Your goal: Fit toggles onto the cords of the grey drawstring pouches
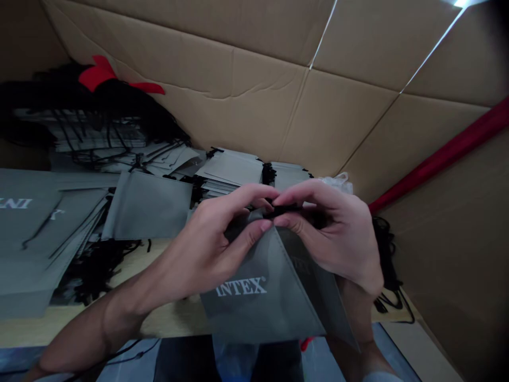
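Both hands met above the near edge of the desk (170, 321). Left hand (202, 244): grip closed, thumb and forefinger pinched on the top edge of the gray bag (258, 297). Right hand (342, 233): grip likewise clamped on the same edge at the black cord (280, 211), fingertips touching those of the left. The bag hung downward, white INTEX print facing the camera. Behind it, stacks of bags (233, 172) lay against the cardboard wall (258, 106). A red bar (437, 159) ran at right.
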Available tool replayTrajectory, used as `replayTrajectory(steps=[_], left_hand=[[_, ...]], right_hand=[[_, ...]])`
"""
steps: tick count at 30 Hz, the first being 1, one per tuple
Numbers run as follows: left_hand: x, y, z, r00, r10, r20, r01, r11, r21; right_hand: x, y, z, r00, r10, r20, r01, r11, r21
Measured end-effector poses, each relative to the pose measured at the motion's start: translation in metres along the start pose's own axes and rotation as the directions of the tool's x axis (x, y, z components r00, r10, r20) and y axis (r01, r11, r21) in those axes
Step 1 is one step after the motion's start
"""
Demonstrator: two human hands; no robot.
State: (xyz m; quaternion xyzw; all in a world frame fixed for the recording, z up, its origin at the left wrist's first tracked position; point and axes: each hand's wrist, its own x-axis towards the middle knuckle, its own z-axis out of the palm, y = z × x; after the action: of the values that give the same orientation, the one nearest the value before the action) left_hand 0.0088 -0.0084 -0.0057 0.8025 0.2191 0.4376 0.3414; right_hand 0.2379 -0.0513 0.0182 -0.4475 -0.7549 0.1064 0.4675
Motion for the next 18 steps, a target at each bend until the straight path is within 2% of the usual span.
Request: replayTrajectory(steps=[2, 5, 10, 13, 18], left_hand=[[0.0, 0.003, 0.001, 0.999, 0.013, -0.05, -0.011, 0.999, 0.034], [-0.001, 0.004, 0.002, 0.989, 0.02, -0.147, -0.02, 1.0, 0.002], [-0.005, 0.0, 0.001, 0.973, 0.134, -0.187, -0.139, 0.99, -0.017], [-0.005, 0.001, 0.001, 0.974, 0.113, -0.195, -0.114, 0.993, 0.006], [0.0, 0.003, 0.0, 0.964, -0.016, -0.265, -0.03, 0.985, -0.171]], right_hand=[[0.0, -0.001, 0.003, 0.999, -0.014, -0.044, 0.015, 1.0, 0.017], [0.001, -0.003, 0.008, 0.998, -0.02, -0.068, 0.021, 1.0, 0.003], [0.002, -0.005, 0.01, 0.998, -0.026, -0.052, 0.023, 0.998, -0.064], [0.001, -0.005, 0.011, 0.997, -0.052, -0.055, 0.048, 0.996, -0.075], [0.002, -0.001, 0.017, 0.985, -0.155, -0.07, 0.149, 0.985, -0.09]])
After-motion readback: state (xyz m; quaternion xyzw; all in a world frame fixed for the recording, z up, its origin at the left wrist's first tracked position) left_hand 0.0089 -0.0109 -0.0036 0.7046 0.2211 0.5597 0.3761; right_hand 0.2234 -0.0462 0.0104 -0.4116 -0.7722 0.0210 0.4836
